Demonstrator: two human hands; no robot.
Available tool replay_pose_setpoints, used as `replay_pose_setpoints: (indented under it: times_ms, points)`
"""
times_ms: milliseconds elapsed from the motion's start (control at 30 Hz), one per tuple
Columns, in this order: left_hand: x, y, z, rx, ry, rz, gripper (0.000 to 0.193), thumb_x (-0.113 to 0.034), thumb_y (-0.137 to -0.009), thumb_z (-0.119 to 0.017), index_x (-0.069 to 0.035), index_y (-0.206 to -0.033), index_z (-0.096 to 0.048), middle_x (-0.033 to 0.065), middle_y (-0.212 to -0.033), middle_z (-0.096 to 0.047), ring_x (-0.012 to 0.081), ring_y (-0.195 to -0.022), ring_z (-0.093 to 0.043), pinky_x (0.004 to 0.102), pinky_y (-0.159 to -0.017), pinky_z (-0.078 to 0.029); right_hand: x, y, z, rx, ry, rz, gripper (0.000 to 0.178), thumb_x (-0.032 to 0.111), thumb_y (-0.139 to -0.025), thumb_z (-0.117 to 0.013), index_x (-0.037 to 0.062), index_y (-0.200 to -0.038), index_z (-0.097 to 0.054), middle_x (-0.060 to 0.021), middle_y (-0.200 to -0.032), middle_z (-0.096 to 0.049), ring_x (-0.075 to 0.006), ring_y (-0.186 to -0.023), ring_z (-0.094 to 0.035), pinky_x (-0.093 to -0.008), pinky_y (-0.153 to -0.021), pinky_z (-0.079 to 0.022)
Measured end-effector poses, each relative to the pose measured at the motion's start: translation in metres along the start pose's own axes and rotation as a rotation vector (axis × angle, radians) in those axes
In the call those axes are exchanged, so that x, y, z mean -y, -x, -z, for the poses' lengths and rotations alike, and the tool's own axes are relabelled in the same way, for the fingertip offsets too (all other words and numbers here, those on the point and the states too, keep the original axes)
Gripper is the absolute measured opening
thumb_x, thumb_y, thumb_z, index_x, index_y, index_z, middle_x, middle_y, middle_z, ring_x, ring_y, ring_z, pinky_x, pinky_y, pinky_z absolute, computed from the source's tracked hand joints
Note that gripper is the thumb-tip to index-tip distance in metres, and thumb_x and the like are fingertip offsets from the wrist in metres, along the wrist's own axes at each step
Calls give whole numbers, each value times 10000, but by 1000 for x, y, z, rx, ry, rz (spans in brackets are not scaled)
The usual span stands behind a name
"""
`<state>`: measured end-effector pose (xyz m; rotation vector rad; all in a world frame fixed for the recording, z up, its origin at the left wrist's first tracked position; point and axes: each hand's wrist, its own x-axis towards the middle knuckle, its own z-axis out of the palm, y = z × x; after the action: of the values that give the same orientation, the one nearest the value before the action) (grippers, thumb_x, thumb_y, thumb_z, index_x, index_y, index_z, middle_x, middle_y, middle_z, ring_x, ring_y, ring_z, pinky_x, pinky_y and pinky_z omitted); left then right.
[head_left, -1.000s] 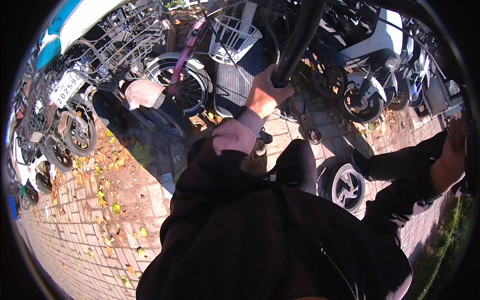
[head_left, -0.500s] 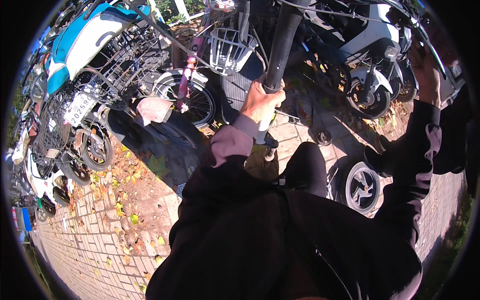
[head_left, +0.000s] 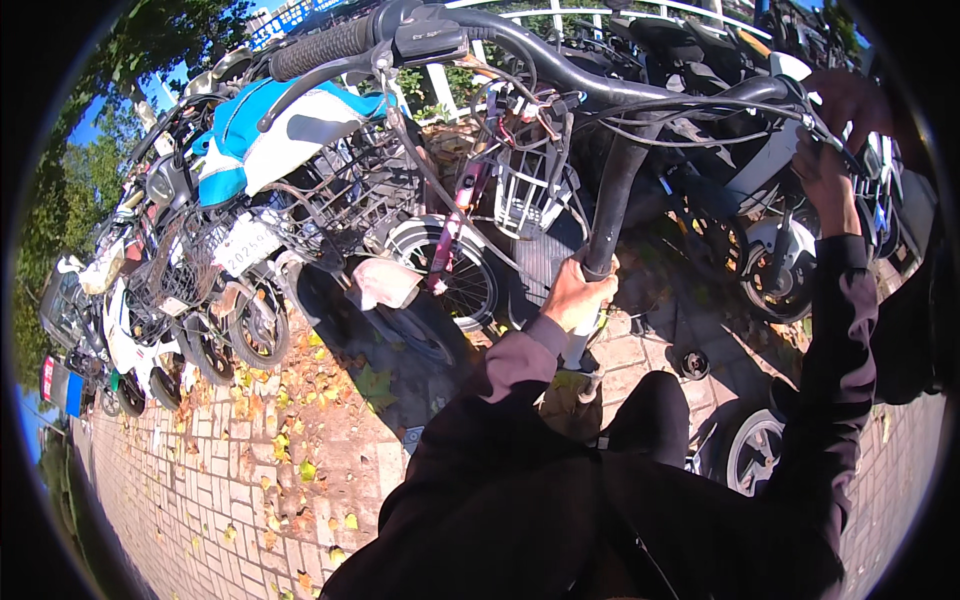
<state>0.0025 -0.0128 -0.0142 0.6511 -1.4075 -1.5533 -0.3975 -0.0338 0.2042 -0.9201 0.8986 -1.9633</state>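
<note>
My left hand [head_left: 580,293] is closed around a thick upright post, just below its black upper tube [head_left: 617,200]; a pale section shows beneath the hand. This post carries a wide black handlebar [head_left: 580,82] with cables, a ribbed grip [head_left: 322,50] and a brake lever [head_left: 315,88] at its left end. At the bar's right end, my right hand [head_left: 826,185] is closed by the grip, its fingers partly hidden. A second, shaded hand [head_left: 855,103] is just above it, seemingly belonging to a person in dark clothes [head_left: 905,320] on the right.
A pink bicycle [head_left: 452,235] and a white basket [head_left: 525,190] stand just ahead. Parked scooters line the left, one under a blue and white cover [head_left: 300,125]. More scooters [head_left: 775,265] stand right. A small spoked wheel [head_left: 757,452] is near my legs. Leaves scatter the brick paving [head_left: 230,490].
My view has tilted up and turned left, so the handlebar and its left grip now show. My left hand keeps its hold on the post; my right hand stays by the bar's right end.
</note>
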Motion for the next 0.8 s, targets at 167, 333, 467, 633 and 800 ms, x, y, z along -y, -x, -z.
replay_pose_setpoints:
  times_ms: [167, 333, 467, 633, 800]
  points:
    - [-1, 1, -4, -32, 25, -1, 190, -58, -874, -676, -41, -1057, -628, -2, -752, -603, 86, -652, -591, 266, -622, -497, -4, 0, 14, 62, -12, -29, 102, 153, -1060, -431, 97, -1021, -507, -59, -870, -611, -55, -503, -316, -234, -458, -240]
    - [-3, 1, -7, -68, 25, -46, 181, -37, -856, -683, -38, -1027, -627, -5, -749, -589, 88, -642, -588, 263, -617, -499, -1, -6, 16, 262, -18, -65, 103, 173, -1052, -457, 117, -977, -500, -11, -811, -548, -55, -486, -297, -224, -448, -226]
    - [-3, 1, -7, -79, -65, -88, 106, -40, -851, -659, -51, -948, -620, -10, -725, -582, 87, -617, -574, 264, -587, -472, -11, 36, 20, 165, 146, 36, 272, 372, -1072, -532, 107, -1025, -569, 68, -737, -457, -26, -504, -260, -218, -455, -210]
    - [-4, 1, -6, -56, -32, -111, 141, -91, -871, -746, -70, -940, -625, -15, -734, -612, 86, -598, -578, 253, -572, -474, -82, 148, 40, 79, 369, -297, 239, 356, -1018, -645, 138, -951, -573, 91, -704, -426, -9, -509, -295, -215, -441, -203]
    - [-5, 4, -7, -58, -18, -116, 231, -150, -881, -783, -43, -1026, -638, 5, -775, -626, 91, -657, -598, 253, -638, -486, -131, 220, 37, 193, 416, -682, 131, 177, -999, -632, 68, -1053, -584, 43, -805, -468, -32, -638, -394, -215, -515, -279]
